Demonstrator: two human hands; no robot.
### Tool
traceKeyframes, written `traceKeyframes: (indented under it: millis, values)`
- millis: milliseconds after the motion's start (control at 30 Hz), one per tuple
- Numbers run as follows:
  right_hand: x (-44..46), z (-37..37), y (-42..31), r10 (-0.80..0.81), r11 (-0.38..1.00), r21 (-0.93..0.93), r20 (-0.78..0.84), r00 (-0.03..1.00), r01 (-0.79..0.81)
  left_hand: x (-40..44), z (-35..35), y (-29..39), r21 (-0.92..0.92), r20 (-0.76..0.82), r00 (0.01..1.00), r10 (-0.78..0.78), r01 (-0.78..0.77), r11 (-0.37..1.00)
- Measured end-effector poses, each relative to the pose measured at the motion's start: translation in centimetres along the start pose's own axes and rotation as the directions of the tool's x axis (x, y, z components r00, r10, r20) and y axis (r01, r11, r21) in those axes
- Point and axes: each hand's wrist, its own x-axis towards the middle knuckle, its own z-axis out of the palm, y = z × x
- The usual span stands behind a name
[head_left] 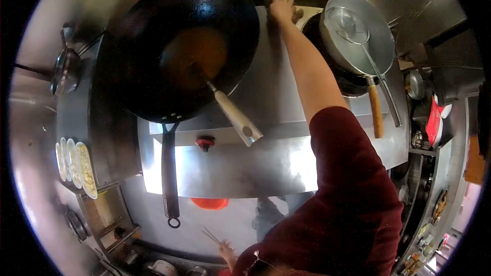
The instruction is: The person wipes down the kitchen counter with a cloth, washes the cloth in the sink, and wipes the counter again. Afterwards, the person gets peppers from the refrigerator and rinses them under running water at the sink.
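My right hand [282, 8] reaches to the back of the steel stove, between the wok and the pot, its fingers curled down around something dark that I cannot make out. Low in the view, my left hand [225, 250] is closed on a pair of chopsticks [210, 235], held well away from the stove. A large black wok [140, 66] with brownish liquid in its bottom sits left of my right arm. A utensil with a pale handle [236, 116] rests in it, its head hidden in the liquid. To the right stands a metal pot [381, 36] with a wooden handle.
A wire strainer [353, 29] lies in the pot, its handle over the rim. The wok's long handle [169, 179] juts over the stove's front edge, near a red knob [205, 142]. Several food-filled dishes [84, 168] stand at left. Below is a red container [209, 203].
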Motion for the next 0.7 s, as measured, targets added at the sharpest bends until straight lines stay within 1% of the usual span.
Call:
traceKeyframes:
  millis: [33,67,100,133,167,200,233,267,300,333,367,400,433,467,500,567,600,633,667,700]
  values:
    - [-0.6,-0.5,-0.7,-0.023,0.999,0.031,0.005,1.0,0.023,-0.3,0.0,-1.3,0.022,-0.052,0.999,-0.01,0.011,1.0]
    - [-2.3,-1.8,-1.3,-0.046,0.998,0.055,0.023,0.999,0.045,-1.7,-0.7,-1.9,0.141,-0.102,0.995,-0.015,0.029,0.99]
    - [-4.9,-3.6,-2.2,-0.044,0.998,0.056,0.141,0.989,0.036,-2.1,-1.4,-1.8,0.053,0.013,0.995,-0.101,0.1,0.994]
    - [-7.7,-6.6,-3.7,-0.035,0.999,0.048,0.242,0.97,0.024,0.3,-2.6,-5.1,0.134,0.001,0.997,-0.082,0.081,0.988]
    - [-12.4,-10.1,-4.8,-0.133,0.984,-0.085,0.224,0.965,0.156,3.0,-4.0,-7.5,0.23,0.042,0.994,-0.102,0.09,0.969]
    - [-16.4,-14.7,-6.6,-0.158,0.971,-0.147,0.202,0.966,0.19,5.0,-3.6,-7.3,0.32,0.092,0.989,-0.115,0.08,0.944]
    - [-20.0,-18.5,-7.3,-0.234,0.972,0.035,0.117,0.965,0.231,6.7,-2.7,-5.8,0.164,0.182,0.974,-0.134,0.105,0.981]
    - [-22.9,-20.9,-7.8,-0.266,0.956,0.156,0.091,0.96,0.25,7.8,-2.7,-4.7,0.012,0.265,0.952,-0.153,0.155,0.988]
    - [-23.9,-22.8,-7.1,-0.32,0.912,0.308,0.122,0.939,0.271,7.8,-3.8,-4.5,-0.126,0.333,0.927,-0.172,0.224,0.966]
    - [-23.6,-23.9,-5.6,-0.338,0.883,0.379,0.102,0.936,0.278,7.8,-3.6,-3.8,0.26,0.329,0.943,0.045,-0.137,0.956]
    - [-23.6,-24.1,-3.7,-0.314,0.911,0.332,0.173,0.933,0.245,8.6,-3.9,-1.3,0.013,0.529,0.845,-0.083,0.09,0.996]
    - [-23.4,-24.3,-1.1,-0.284,0.934,0.289,0.234,0.93,0.212,8.5,-3.0,0.4,0.15,0.433,0.899,-0.061,-0.006,0.989]
    - [-23.4,-24.8,1.7,-0.17,0.96,0.265,0.293,0.941,0.091,5.1,-0.2,4.8,0.301,0.331,0.943,-0.038,-0.068,0.951]
    - [-23.8,-26.3,5.6,-0.182,0.971,0.201,0.253,0.95,0.132,5.9,0.2,5.3,0.433,0.226,0.974,0.022,-0.12,0.894]
    - [-24.2,-27.9,9.0,-0.17,0.957,0.267,0.204,0.964,0.113,6.2,0.4,6.0,0.349,0.261,0.965,0.016,-0.11,0.93]
    - [-26.6,-28.0,15.4,-0.209,0.976,0.091,0.139,0.968,0.198,6.2,-0.1,6.2,0.179,0.324,0.946,-0.007,-0.054,0.982]
    - [-27.9,-28.1,18.5,-0.228,0.973,-0.002,0.106,0.968,0.23,6.0,-0.8,5.5,0.172,0.318,0.948,-0.005,-0.053,0.984]
    - [-28.1,-28.7,18.3,-0.075,0.988,0.151,0.206,0.976,0.044,6.1,-1.1,5.0,0.158,0.311,0.95,0.004,-0.056,0.986]
    - [-28.2,-27.7,17.8,0.079,0.859,0.457,0.328,0.941,-0.231,6.4,-1.0,4.8,0.143,0.305,0.952,0.02,-0.066,0.987]
    - [-28.4,-26.4,17.5,0.229,0.575,0.66,0.437,0.87,-0.483,6.6,-1.1,5.0,0.224,0.317,0.947,-0.048,-0.025,0.974]
